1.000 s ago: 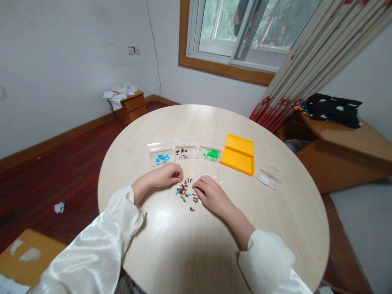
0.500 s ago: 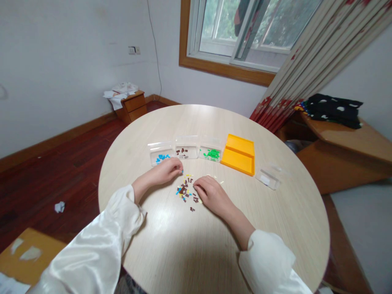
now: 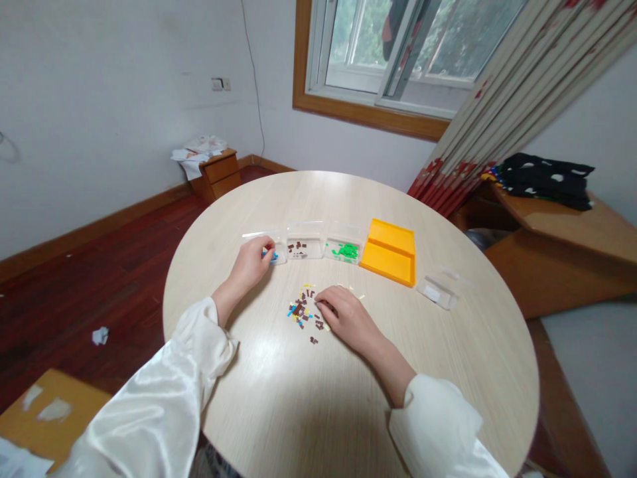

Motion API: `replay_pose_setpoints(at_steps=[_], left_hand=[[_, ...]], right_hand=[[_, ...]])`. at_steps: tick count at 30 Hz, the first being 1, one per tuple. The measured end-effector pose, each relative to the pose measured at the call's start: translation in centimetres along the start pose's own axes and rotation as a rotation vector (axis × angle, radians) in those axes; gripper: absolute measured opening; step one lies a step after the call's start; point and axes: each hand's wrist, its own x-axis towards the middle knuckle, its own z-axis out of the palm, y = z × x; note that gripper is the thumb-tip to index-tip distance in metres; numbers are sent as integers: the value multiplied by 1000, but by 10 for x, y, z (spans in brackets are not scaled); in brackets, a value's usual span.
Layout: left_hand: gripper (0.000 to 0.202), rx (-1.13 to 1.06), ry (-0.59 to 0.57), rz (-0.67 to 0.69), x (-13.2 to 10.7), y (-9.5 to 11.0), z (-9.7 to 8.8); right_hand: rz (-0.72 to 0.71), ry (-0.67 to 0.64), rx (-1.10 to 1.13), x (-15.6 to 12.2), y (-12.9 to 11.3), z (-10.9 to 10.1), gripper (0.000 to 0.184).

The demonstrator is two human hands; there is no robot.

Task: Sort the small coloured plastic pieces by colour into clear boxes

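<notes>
My left hand (image 3: 253, 261) is over the leftmost clear plastic box (image 3: 281, 255), fingers pinched together. Small blue building bricks (image 3: 273, 256) show just by its fingertips; whether one is between them is hidden. My right hand (image 3: 346, 315) rests on the table at the right side of a loose pile of tiny brown, blue and yellow bricks (image 3: 299, 310). Its thumb and forefinger are closed at the pile's edge, and what they hold, if anything, is too small to make out.
A clear box with brown bricks (image 3: 297, 246) and one with green bricks (image 3: 347, 251) stand in the row. Right of them lie an open yellow case (image 3: 391, 261) and another clear box (image 3: 436, 294). The round table (image 3: 279, 398) carries everything.
My left hand has moved up and left from beside the pile to over the blue bricks' box; a blue brick showed at its fingertips before. My right hand has stayed nearly still.
</notes>
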Motion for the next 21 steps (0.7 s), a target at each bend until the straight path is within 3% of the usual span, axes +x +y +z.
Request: replay_pose_setpoints(at_steps=[7, 11, 15, 21], left_hand=[[13, 134, 2, -18, 0, -7, 4], [14, 91, -3, 6, 0, -3, 3], [12, -96, -41, 152, -5, 11, 4], [12, -259, -274, 409, -25, 40, 19]], right_hand=[[-4, 14, 8, 0, 1, 0, 14], [25, 16, -4, 0, 0, 0, 12], [103, 46, -40, 1, 0, -1, 11], [164, 112, -23, 0, 1, -1, 12]])
